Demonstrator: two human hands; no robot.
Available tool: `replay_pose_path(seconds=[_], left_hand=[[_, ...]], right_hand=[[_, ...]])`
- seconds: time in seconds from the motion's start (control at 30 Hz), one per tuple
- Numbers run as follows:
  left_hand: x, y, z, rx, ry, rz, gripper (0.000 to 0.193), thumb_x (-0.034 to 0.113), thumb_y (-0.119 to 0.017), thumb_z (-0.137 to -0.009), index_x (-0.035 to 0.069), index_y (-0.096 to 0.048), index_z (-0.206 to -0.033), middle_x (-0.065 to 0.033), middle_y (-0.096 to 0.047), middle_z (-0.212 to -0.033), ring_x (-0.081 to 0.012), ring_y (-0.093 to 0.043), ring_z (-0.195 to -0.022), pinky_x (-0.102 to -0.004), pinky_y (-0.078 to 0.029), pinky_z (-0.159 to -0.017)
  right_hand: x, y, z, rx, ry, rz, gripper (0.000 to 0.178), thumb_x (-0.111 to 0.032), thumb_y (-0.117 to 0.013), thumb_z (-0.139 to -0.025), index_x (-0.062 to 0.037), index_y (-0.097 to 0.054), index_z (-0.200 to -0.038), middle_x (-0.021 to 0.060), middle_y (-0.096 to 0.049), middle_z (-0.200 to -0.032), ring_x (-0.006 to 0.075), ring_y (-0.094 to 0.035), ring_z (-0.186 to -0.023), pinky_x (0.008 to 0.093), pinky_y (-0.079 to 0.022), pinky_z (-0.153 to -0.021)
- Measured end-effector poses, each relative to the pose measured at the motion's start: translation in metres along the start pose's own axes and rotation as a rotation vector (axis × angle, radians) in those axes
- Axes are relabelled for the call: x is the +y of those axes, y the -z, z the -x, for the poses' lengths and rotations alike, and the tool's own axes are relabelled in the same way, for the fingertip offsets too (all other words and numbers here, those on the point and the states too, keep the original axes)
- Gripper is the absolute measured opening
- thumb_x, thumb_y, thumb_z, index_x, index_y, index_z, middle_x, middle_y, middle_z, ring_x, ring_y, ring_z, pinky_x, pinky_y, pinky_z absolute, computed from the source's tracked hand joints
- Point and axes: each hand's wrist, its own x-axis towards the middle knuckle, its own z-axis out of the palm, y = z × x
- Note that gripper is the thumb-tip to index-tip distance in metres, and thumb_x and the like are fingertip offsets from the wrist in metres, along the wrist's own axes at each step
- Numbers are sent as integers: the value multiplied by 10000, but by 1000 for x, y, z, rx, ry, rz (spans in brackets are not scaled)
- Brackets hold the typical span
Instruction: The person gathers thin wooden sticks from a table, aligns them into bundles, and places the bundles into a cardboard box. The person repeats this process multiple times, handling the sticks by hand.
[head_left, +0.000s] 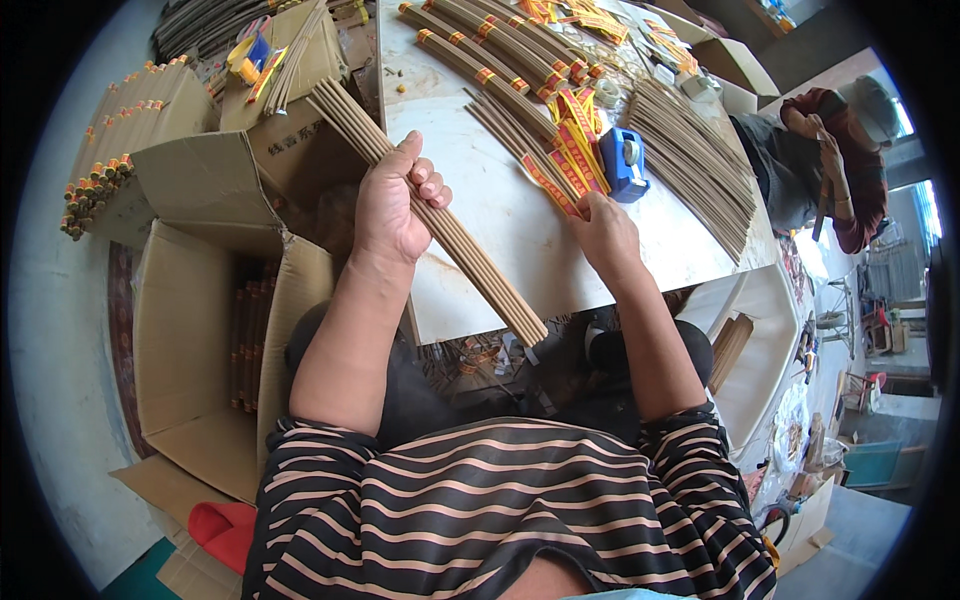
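My left hand (397, 205) is closed round a bundle of thin brown incense sticks (480, 270), held slantwise over the near left part of the white table (465, 310). On the table, the fingers of my right hand (608, 240) pinch the near end of a red and yellow paper strip (545, 185). A few loose sticks (495, 118) lie beside this strip. More red and yellow strips (580, 125) are heaped just beyond, next to a blue tape dispenser (625, 175). To the right, a wide layer of loose incense sticks (690, 165) covers the tabletop.
Banded incense bundles (500, 45) line the table's far side. At my left stands an open cardboard box (190, 330) with bundles inside; stacked bundles (120, 130) sit behind it. Another person (830, 150) works at the right. A white tub (765, 350) holds sticks near my right arm.
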Motion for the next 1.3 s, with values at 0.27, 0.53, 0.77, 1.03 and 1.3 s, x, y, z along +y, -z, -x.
replay_pose_path(seconds=[0.27, 0.53, 0.77, 1.03, 1.3], left_hand=[[-1, -3, 4, 51, 0, -21, 270, 209, -613, -863, 134, -427, -682, 22, -419, -557, -89, -401, -455, -244, -353, -447], [2, -4, 5, 58, 10, 16, 278, 221, -606, -870, 136, -426, -676, 22, -419, -558, -88, -395, -454, -248, -350, -444], [-3, 1, 5, 17, 37, 20, 276, 260, -602, -876, 142, -425, -700, 27, -420, -542, -82, -397, -452, -240, -342, -435], [-9, 7, -1, 42, 84, 24, 271, 218, -613, -865, 136, -434, -679, 21, -420, -548, -105, -394, -465, -268, -337, -463], [-11, 11, -3, 52, 113, 48, 230, 200, -631, -849, 123, -452, -727, 9, -443, -569, -110, -404, -474, -265, -347, -471]], right_hand=[[4, 5, -7, 43, -12, -203, 211, -234, -618, -803, -26, -658, -817, 139, -637, -707, 292, -617, -654, 368, -478, -627], [-12, 33, -8, 121, -43, 140, 278, -276, -631, -809, -53, -605, -974, 141, -595, -997, 311, -557, -951, 399, -457, -817], [-8, 0, 2, -51, 90, 210, 267, -259, -618, -793, -10, -612, -887, 179, -612, -897, 335, -582, -883, 405, -459, -781], [-4, 6, -13, -176, 298, 217, 211, -189, -553, -773, 17, -574, -811, 212, -608, -776, 365, -593, -784, 429, -462, -727], [0, 4, -17, -103, 279, 132, 230, -205, -509, -824, 19, -558, -815, 224, -600, -789, 385, -584, -770, 437, -463, -706]])
